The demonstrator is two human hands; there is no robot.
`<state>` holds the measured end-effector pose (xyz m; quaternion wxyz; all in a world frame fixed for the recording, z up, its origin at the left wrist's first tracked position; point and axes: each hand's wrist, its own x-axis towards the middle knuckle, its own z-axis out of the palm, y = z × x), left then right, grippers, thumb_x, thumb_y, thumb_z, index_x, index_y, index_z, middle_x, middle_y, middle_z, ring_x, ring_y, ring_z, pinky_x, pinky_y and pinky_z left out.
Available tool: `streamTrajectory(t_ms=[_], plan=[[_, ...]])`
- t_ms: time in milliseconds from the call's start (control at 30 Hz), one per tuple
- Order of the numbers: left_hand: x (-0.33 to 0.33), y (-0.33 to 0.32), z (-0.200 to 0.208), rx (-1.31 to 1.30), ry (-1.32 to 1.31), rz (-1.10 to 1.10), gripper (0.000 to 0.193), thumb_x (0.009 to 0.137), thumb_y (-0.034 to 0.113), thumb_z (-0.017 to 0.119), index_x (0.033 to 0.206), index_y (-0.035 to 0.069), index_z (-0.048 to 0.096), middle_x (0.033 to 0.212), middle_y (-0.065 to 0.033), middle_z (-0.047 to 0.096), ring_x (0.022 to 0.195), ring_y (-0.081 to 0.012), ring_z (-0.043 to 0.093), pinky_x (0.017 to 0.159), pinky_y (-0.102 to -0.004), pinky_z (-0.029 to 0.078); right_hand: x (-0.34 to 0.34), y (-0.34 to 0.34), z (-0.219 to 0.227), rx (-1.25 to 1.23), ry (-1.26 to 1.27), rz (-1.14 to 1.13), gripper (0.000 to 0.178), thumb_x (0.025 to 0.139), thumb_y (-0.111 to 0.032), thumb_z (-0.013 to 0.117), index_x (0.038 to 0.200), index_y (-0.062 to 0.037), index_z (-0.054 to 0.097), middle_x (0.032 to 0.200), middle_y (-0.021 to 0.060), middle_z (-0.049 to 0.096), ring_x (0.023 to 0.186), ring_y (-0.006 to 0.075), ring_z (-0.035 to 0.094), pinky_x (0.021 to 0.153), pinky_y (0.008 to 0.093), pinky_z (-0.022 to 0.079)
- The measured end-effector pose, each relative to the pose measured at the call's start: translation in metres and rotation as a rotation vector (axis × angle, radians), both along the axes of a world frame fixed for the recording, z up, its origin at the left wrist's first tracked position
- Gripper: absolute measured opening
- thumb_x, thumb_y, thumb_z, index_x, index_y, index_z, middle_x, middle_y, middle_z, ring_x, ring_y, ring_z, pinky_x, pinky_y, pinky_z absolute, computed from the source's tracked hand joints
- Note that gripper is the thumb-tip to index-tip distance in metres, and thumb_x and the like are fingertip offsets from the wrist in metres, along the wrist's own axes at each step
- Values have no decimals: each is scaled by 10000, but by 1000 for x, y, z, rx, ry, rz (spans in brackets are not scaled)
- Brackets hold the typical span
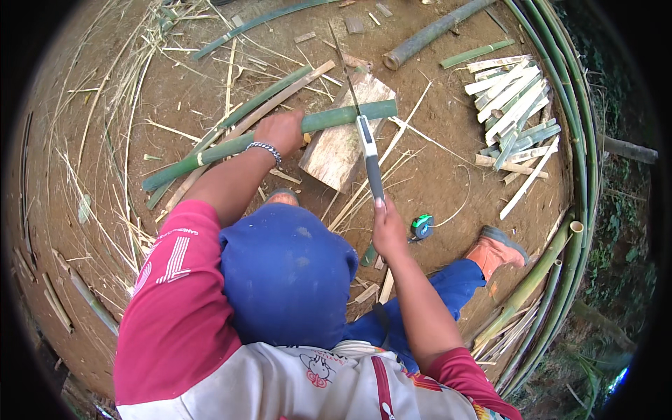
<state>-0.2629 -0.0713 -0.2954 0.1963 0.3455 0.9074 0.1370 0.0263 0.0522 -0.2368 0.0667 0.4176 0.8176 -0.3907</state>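
Observation:
My left hand [278, 134] is wrapped round a green bamboo pole [210, 154], which lies across a squared wooden block [336, 157]. In my right hand [389, 227] is the handle of a hand saw [372, 161]. Its thin blade points away from me and crosses the pole close to the pole's right end, over the block. Whether the teeth have cut into the bamboo is too small to tell. A bracelet circles my left wrist.
Split bamboo pieces [514, 98] are piled at the right. A tape measure [422, 226] lies by my right hand, near my orange boot [495, 252]. Long bamboo poles [577, 133] line the right edge. Another thick pole [434, 36] lies ahead. Shavings [126, 84] litter the left ground.

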Motion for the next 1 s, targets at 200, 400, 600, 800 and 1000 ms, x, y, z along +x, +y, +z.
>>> streamTrajectory(t_ms=[200,400,600,800,1000], plan=[[-2,-1,-1,-20,-25,24,203,837,113,603,1037,91,633,1013,-192,711,966,-371,685,841,-492,534,151,-34,1,-44,-58,16,489,1066,-379,383,1433,-74,488,1147,294,645,1112,466,618,912,523,484],[3,1,2,-14,-4,-2,195,836,101,597,1027,78,629,1010,-188,710,957,-374,686,839,-489,534,37,1,-3,-53,-4,35,454,1077,-390,364,1299,-33,538,958,263,641,911,450,638,803,486,486],[-4,-7,-3,-32,-13,43,233,838,101,595,1067,96,638,999,-181,714,959,-369,688,836,-486,537,98,-17,4,-10,-12,40,444,1082,-377,353,1263,-43,583,704,102,537,631,240,549,632,391,457],[3,2,-5,-32,10,36,236,837,102,589,1065,107,647,987,-176,716,946,-366,692,823,-490,540,90,-2,-11,24,4,65,479,1074,-397,373,1388,-70,527,1041,271,662,1024,454,640,853,505,486],[2,-2,-2,-36,28,47,192,832,104,598,1018,97,647,987,-172,716,941,-365,693,819,-493,540,51,-6,5,-71,-95,57,463,1070,-372,373,1404,-82,512,1069,279,659,1045,472,627,877,517,485]])
